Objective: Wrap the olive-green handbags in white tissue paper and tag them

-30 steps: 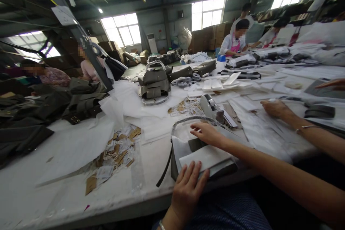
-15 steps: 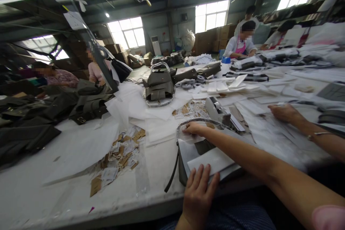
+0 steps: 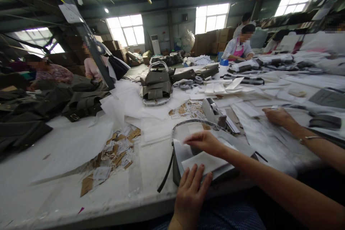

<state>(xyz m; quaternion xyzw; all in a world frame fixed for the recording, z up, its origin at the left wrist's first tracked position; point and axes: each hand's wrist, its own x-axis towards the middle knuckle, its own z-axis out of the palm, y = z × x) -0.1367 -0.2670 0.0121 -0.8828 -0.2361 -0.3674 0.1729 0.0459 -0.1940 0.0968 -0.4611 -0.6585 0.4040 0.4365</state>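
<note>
A grey-olive handbag [image 3: 176, 172] lies flat at the table's front edge, partly covered by white wrapping paper [image 3: 205, 161]. Its wrapped handle [image 3: 198, 123] arcs on the far side. My left hand [image 3: 190, 194] rests flat on the near end of the paper and bag, fingers stretched out. My right hand [image 3: 205, 142] is over the middle of the bag, its fingers pinched on an edge of the white paper. A strap [image 3: 165, 176] hangs off the bag's left side.
A co-worker's hand with a bracelet [image 3: 278, 116] rests on papers to the right. A tape dispenser [image 3: 212, 110] stands just beyond the bag. Loose card tags [image 3: 115, 151] lie left of it, another handbag [image 3: 156, 83] stands further back, and dark bags [image 3: 40, 115] pile at far left.
My right hand has drawn back from the bag's handle toward the middle of the bag, now pinching the paper. My left hand stays flat on the near end.
</note>
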